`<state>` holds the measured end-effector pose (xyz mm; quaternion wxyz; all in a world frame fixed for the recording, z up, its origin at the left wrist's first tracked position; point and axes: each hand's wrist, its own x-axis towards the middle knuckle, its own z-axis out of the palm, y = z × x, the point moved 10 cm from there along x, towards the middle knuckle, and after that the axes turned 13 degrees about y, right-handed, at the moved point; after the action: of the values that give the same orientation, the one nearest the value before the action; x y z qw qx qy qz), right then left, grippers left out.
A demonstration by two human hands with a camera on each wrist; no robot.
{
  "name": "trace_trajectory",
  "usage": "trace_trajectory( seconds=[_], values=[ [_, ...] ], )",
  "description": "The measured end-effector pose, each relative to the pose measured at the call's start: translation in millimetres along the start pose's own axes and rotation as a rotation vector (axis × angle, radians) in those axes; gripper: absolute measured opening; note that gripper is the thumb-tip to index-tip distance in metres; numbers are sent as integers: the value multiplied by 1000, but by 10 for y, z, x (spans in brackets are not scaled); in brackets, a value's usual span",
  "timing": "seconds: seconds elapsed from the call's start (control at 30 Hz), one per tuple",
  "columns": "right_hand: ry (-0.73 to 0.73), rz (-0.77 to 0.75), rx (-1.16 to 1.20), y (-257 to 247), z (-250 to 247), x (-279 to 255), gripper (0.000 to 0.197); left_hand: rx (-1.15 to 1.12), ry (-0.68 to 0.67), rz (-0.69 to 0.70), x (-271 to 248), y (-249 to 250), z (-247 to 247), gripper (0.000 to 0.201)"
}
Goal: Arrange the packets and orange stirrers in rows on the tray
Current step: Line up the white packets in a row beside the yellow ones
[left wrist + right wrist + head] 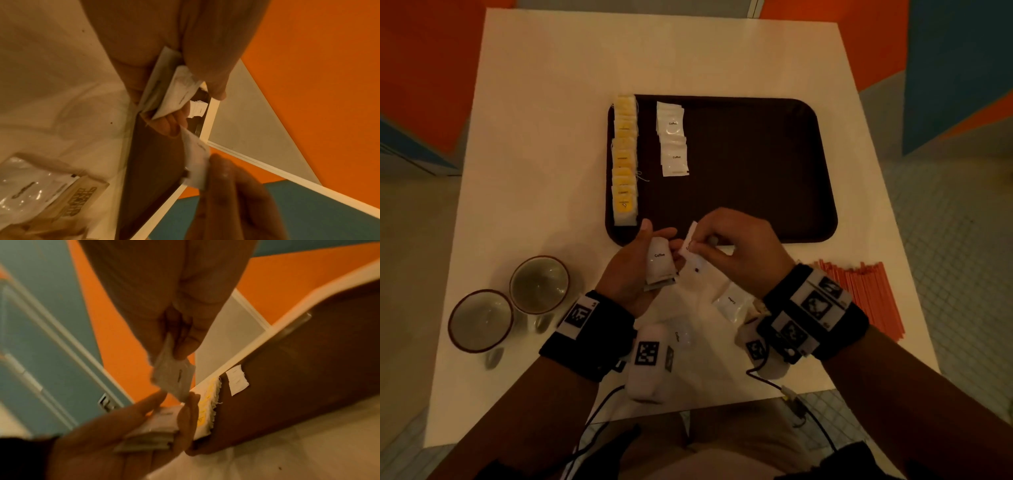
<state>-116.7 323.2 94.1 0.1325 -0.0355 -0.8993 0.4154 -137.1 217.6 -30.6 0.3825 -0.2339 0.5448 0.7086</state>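
Note:
A dark brown tray (pixel 756 164) lies mid-table. Along its left edge runs a row of yellow packets (pixel 625 157); beside it a shorter row of white coffee packets (pixel 673 140). My left hand (pixel 643 260) holds a small stack of white coffee packets (pixel 660 263) (pixel 152 433) in its palm, just before the tray's near edge. My right hand (pixel 729 246) pinches a single white packet (pixel 690 240) (pixel 174 378) (pixel 195 162) right beside the stack. Orange stirrers (pixel 866 294) lie in a pile on the table at the right.
Two empty cups (pixel 539 284) (pixel 481 320) stand at the near left of the white table (pixel 551 102). A clear plastic bag with more coffee packets (pixel 732 301) and a brown sachet (pixel 82 199) lies under my wrists. The tray's right half is bare.

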Motion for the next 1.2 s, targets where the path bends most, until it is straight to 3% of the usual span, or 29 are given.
trace_trajectory(
  seconds=[0.13,0.27,0.37,0.5,0.57,0.63,0.7,0.77,0.93,1.03,1.1,1.17,1.2],
  values=[
    [-79,-139,-68,-157,414,-59,16,137,-27,11,-35,-9,97,50],
    [-43,-6,74,-73,583,-31,7,115,-45,-24,-8,-30,141,57],
    [-63,-16,128,-89,546,-38,8,126,-121,0,-13,-32,152,53],
    [-161,65,87,66,524,-213,8,62,51,127,62,115,-254,28],
    [-351,127,-106,289,713,-439,13,38,80,192,82,200,-429,21],
    [-603,155,-351,512,995,-771,33,68,52,201,72,213,-488,16],
    [-708,162,-465,625,1194,-1008,55,96,18,175,69,150,-501,19],
    [-699,174,-498,638,1287,-1092,59,109,-22,162,45,103,-481,21],
    [-636,179,-320,517,1280,-1055,21,226,51,122,67,-57,-575,18],
    [-590,272,-119,478,1114,-987,24,403,111,166,53,-95,-595,15],
    [-490,278,-34,415,930,-834,24,566,75,185,-8,-131,-547,18],
    [-393,226,-19,332,791,-672,22,592,-92,111,-128,-295,-370,49],
    [-374,208,-27,291,771,-615,21,512,-170,-5,-184,-432,-284,67]
  ],
)
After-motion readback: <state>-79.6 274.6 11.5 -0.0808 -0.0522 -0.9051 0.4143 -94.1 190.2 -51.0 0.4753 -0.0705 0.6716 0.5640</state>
